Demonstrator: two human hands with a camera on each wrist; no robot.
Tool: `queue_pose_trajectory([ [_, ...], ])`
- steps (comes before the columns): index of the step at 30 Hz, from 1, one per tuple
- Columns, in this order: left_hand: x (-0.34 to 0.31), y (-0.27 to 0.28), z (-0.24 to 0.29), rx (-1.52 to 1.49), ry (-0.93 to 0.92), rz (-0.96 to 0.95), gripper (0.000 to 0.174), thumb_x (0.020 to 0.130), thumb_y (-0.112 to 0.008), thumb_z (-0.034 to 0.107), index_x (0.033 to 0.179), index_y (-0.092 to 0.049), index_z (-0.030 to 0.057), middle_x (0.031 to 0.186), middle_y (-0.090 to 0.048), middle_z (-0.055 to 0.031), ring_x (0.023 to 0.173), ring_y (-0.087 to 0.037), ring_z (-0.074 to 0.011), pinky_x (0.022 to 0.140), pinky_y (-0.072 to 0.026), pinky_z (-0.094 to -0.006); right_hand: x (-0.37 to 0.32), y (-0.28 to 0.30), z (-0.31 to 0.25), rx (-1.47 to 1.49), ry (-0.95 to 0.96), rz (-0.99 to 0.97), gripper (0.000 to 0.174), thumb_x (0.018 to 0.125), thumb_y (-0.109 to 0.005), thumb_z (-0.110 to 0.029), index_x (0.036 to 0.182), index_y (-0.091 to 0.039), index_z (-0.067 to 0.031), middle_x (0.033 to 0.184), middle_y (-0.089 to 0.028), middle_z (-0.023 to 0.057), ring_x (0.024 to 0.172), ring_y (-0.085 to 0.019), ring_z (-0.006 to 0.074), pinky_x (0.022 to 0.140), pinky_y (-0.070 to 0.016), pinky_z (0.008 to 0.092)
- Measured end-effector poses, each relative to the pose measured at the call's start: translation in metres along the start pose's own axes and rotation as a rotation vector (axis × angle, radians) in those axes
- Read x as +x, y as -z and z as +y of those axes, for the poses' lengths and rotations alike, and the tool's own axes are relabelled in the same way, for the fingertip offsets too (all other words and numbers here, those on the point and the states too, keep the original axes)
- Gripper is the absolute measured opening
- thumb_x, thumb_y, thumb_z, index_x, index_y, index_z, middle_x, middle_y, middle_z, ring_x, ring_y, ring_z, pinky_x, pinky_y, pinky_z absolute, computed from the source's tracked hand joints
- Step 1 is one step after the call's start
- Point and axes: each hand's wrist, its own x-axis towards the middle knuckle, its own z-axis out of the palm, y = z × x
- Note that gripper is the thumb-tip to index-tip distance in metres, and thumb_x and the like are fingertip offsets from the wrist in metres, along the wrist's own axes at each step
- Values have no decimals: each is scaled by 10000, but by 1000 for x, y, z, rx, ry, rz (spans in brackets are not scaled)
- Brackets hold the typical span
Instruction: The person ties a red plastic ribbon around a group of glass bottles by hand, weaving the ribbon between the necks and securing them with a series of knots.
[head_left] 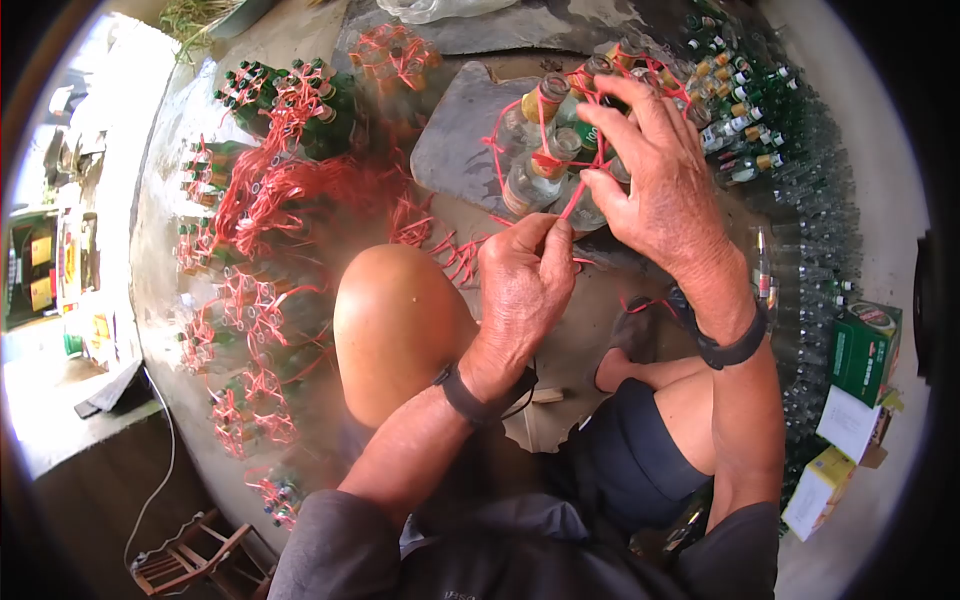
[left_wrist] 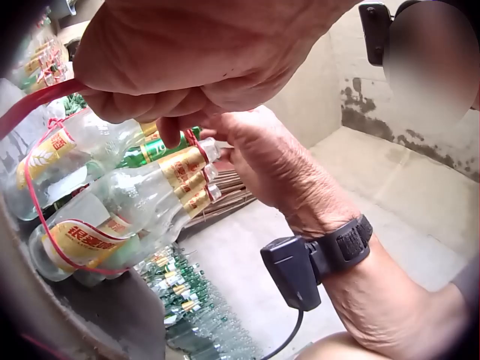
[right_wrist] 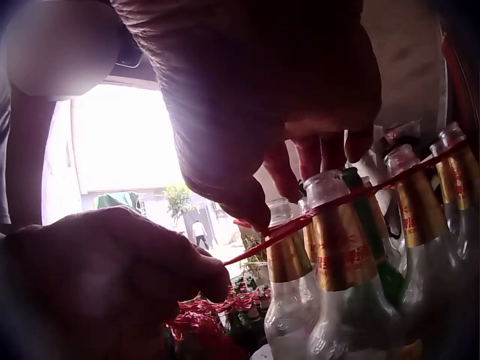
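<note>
My left hand point(head_left: 525, 290) grips a red plastic strap point(head_left: 573, 200) between thumb and curled fingers, just in front of a cluster of glass bottles point(head_left: 522, 188). The strap runs taut from it across the gold-labelled necks point(right_wrist: 341, 251). Over the cluster, my right hand point(head_left: 655, 170) is spread, its fingers extended over the bottle tops and its thumb close to the strap. Most bottles here are clear, with a green bottle point(right_wrist: 379, 262) among them. Lower down, another red loop point(left_wrist: 41, 210) circles the bottle bodies.
The cluster stands on a grey slab point(head_left: 450, 135). Strapped bottle bundles point(head_left: 250, 300) and a heap of loose red straps point(head_left: 270, 195) lie to the left. Rows of loose bottles point(head_left: 815, 220) line the right side, beside a green carton point(head_left: 865, 350). A wooden stool point(head_left: 190, 560) is at lower left.
</note>
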Motion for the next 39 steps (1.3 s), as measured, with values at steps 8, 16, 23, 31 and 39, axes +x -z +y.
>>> queue_pose_trajectory([
  [8, -2, -4, -2, -9, 43, -21, 173, 970, -670, 99, 908, -732, -51, 675, -649, -214, 578, -679, -283, 582, -513, -389, 11, -14, -8, 69, -21, -48, 290, 863, -791, -209, 1127, -726, -107, 1005, -696, 51, 970, -606, 290, 850, -447, 431],
  [16, -5, -12, -9, -61, 36, 10, 139, 942, -681, 94, 892, -727, -28, 707, -650, -237, 647, -687, -414, 589, -520, -432, 17, -9, -4, 147, -59, -113, 244, 862, -782, -157, 1092, -742, -84, 995, -706, 56, 945, -615, 294, 849, -468, 428],
  [23, -6, -9, -1, -85, 100, -1, 139, 943, -685, 106, 874, -721, -9, 704, -648, -242, 662, -685, -439, 578, -519, -456, 17, -9, -5, 184, -95, -133, 256, 849, -786, -127, 1091, -739, -59, 996, -714, 82, 931, -613, 306, 864, -488, 421],
  [31, -9, -12, 0, -41, 90, -23, 164, 973, -666, 105, 893, -715, -30, 664, -629, -179, 620, -613, -266, 573, -493, -400, 18, -7, -5, 210, -112, -150, 264, 858, -790, -135, 1104, -738, -54, 978, -697, 101, 938, -617, 317, 875, -494, 423],
  [39, -9, -13, 3, -72, 94, -15, 161, 951, -675, 124, 860, -719, 0, 685, -642, -237, 633, -686, -414, 580, -518, -463, 14, -9, -3, 261, -166, -149, 295, 846, -811, -129, 1118, -732, -49, 947, -676, 120, 882, -613, 330, 808, -509, 425],
])
